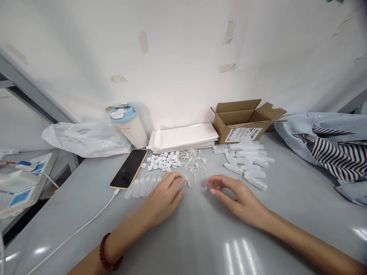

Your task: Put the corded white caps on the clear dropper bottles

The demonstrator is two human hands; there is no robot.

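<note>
The left hand (164,195) rests on the grey table (200,233), fingers loosely spread and empty, with the small white corded plastic stoppers (189,180) just beyond their tips and the row of translucent plastic dropper bottles (143,187) just left of them, long axes pointing away, while the right hand (241,196), also open and empty, is farther off.

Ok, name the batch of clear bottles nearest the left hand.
The neat row beside the phone, right by the left hand; the other batch lies heaped before the cardboard box.

Table (200,236): grey, smooth, glossy. Small bottles (249,168): translucent plastic. Caps (162,160): white plastic. Box (243,120): brown matt cardboard. Phone (129,168) screen: glossy black.
</note>
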